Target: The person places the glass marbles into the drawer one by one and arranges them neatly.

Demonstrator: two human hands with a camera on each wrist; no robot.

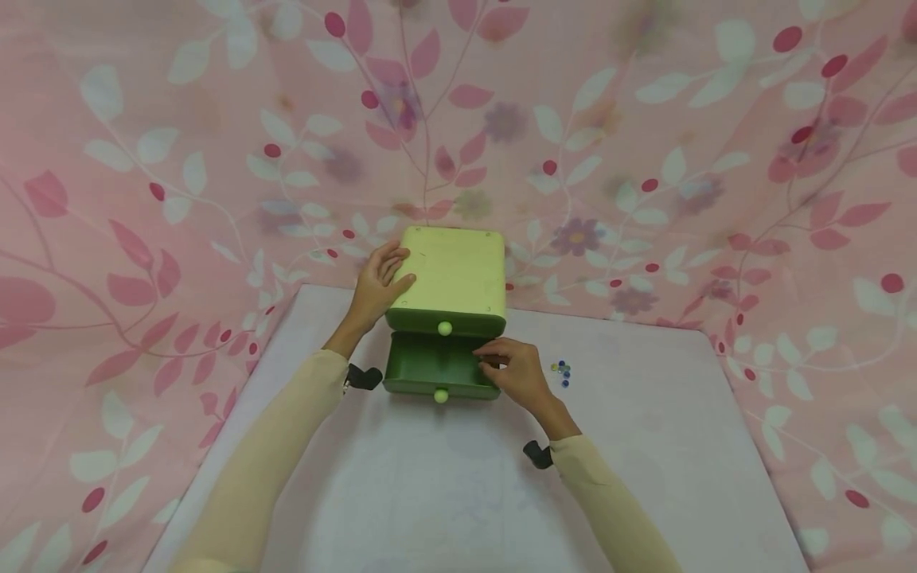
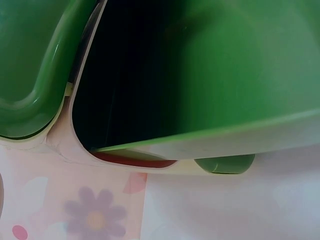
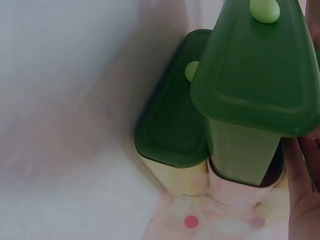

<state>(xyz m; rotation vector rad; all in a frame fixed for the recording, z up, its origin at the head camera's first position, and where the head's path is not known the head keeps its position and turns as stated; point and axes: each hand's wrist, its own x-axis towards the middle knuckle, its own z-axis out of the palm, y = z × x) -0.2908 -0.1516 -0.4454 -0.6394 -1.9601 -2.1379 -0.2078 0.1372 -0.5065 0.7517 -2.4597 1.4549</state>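
Note:
A light-green drawer box (image 1: 451, 270) with dark green drawers stands at the back of the table. Its upper drawer (image 1: 415, 321) is in, while the lower drawer (image 1: 430, 364) is pulled out and shows its bare green inside. My left hand (image 1: 376, 286) rests on the box's left top edge with fingers and thumb spread. Over the right wall of the lower drawer is my right hand (image 1: 523, 374), thumb and fingertips close together; I cannot tell whether they pinch something small. In the right wrist view the pulled-out drawer's front (image 3: 255, 75) and round knob (image 3: 265, 10) fill the upper right.
Several small glass marbles (image 1: 566, 374), blue and yellowish, lie on the white tabletop (image 1: 458, 485) right of my right hand. A pink floral cloth (image 1: 609, 159) hangs close behind the box and along both sides. Dark wrist-worn pieces (image 1: 365, 377) sit at both cuffs.

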